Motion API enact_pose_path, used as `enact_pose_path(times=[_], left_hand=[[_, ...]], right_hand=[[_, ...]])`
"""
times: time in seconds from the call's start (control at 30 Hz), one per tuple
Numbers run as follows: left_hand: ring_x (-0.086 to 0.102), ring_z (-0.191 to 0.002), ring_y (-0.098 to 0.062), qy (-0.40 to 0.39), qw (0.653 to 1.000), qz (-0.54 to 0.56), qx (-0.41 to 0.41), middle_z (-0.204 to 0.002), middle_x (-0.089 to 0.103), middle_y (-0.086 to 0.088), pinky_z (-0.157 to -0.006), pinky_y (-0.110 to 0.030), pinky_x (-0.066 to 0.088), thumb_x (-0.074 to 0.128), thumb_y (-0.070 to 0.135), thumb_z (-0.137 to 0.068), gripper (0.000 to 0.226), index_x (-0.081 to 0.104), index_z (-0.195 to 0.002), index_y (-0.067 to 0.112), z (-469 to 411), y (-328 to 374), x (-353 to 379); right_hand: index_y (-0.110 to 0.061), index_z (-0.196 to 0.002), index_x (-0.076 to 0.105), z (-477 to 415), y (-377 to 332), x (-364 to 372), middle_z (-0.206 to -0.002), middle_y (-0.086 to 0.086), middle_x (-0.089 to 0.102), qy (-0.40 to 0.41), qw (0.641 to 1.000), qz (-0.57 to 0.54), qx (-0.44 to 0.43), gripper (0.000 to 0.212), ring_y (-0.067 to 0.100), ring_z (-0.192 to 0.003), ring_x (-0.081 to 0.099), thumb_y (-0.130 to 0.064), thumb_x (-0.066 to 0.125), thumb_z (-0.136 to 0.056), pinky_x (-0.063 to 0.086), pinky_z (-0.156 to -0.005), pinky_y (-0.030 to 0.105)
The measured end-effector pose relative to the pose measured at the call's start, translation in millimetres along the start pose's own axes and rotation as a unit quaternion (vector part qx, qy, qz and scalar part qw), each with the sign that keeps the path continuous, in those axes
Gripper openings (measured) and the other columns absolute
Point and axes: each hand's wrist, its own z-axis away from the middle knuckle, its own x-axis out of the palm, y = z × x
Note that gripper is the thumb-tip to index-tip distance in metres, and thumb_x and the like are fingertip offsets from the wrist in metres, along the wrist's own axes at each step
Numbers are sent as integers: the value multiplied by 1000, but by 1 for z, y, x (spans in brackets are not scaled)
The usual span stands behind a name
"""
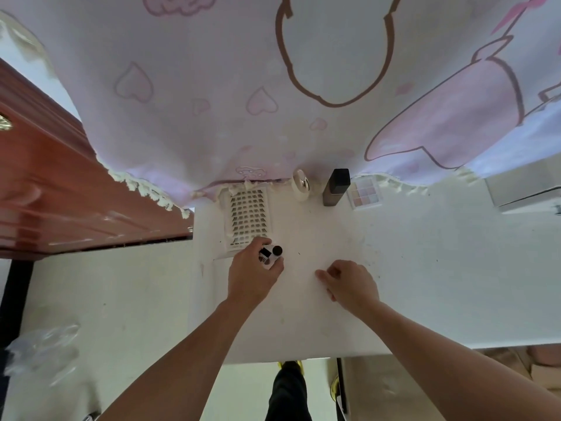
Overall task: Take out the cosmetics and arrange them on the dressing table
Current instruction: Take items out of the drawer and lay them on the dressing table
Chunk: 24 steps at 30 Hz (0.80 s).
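The pink printed cloth (212,86) hung well beyond both hands, its fringe trailing onto the far side of the white dressing table (425,268). The cosmetics sat in a row along that fringe, probably to keep the near surface free. The lash tray (247,215) lay flat just ahead of the left hand (253,276). Farther ahead and to the right stood the dark bottle (335,188), upright, between the eyeshadow palette (362,192) and the cream case (301,185). The left hand reached forward with a straight forearm. Its fingers and thumb were curled round the small black-capped item (270,255), held low near the tray, seemingly about to be set down there. The right hand (349,284) rested near it on the table, fingers loosely curled, holding nothing.
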Motion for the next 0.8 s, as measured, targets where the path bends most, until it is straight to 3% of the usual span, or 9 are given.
enact_pose_path(times=[0.13,0.27,0.37,0.47,0.57,0.7,0.8], left_hand=[[56,-71,-15,30,997,55,-50,-87,64,1,-65,-29,45,54,12,-90,18,58,-107,15,6,-8,-14],[54,-96,-15,25,998,23,-52,-113,56,-4,-87,-26,43,46,4,-95,32,57,-124,8,8,-20,-24],[54,-95,-13,24,999,-5,-40,-114,52,-5,-91,-20,42,51,-2,-90,37,59,-125,7,5,-21,-22],[60,-98,-20,49,999,-6,-22,-109,63,-8,-90,-21,43,59,-3,-85,30,67,-113,6,1,-17,-15],[60,-92,-16,65,997,15,-28,-99,67,-3,-82,-19,44,67,3,-83,22,68,-104,9,-4,-10,-11],[60,-86,-12,85,996,28,2,-98,66,0,-74,-11,45,69,2,-82,25,66,-105,10,-9,-9,-12],[61,-88,-16,75,995,-14,62,-100,63,-2,-80,-25,53,69,-2,-80,29,66,-107,6,-9,-14,-12]], right_hand=[[-27,-100,63,-1,-18,3,-80,-16,60,-1,997,17,-77,19,12,-83,57,-41,64,-88,44,-71,27],[-30,-124,55,-7,-44,11,-104,-12,61,-17,988,34,-153,43,13,-91,60,-38,67,-84,45,-77,28],[-32,-136,45,-11,-59,19,-120,-10,56,-13,981,50,-189,58,13,-95,62,-38,68,-83,50,-82,32],[-33,-140,40,-16,-66,24,-126,-8,53,-4,980,57,-193,64,15,-98,63,-37,69,-83,52,-82,33],[-32,-140,41,-17,-61,25,-127,-8,53,2,982,58,-182,63,14,-99,62,-34,69,-83,51,-82,31],[-32,-138,44,-15,-50,25,-123,-9,54,5,985,51,-166,60,12,-96,61,-33,67,-83,50,-82,31],[-32,-137,46,-13,-43,26,-121,-10,54,7,987,44,-157,59,11,-94,60,-33,68,-82,50,-80,30]])
